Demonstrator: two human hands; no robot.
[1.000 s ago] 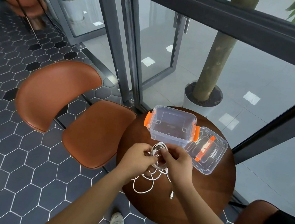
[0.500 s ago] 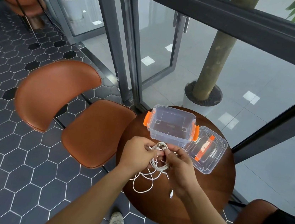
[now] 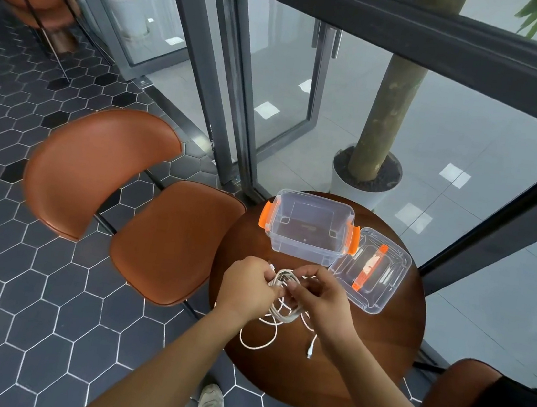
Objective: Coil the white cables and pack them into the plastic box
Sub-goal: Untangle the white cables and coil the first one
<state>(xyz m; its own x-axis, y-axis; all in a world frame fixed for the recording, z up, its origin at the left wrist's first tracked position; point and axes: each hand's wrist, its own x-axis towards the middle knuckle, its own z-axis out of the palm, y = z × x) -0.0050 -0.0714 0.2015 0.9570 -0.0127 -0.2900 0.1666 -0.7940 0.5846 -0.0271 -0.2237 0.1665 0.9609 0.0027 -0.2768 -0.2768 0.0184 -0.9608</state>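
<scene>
Mid-coil: our left hand (image 3: 245,286) and right hand (image 3: 321,296) both pinch the white cables (image 3: 281,306) over the bench (image 3: 375,368). Loose tail needs winding, then into the empty plastic box (image 3: 308,228).

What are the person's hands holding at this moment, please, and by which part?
Both the left hand and the right hand pinch the white cable bundle at the top of its loops; the loose ends trail onto the round wooden table.
</scene>
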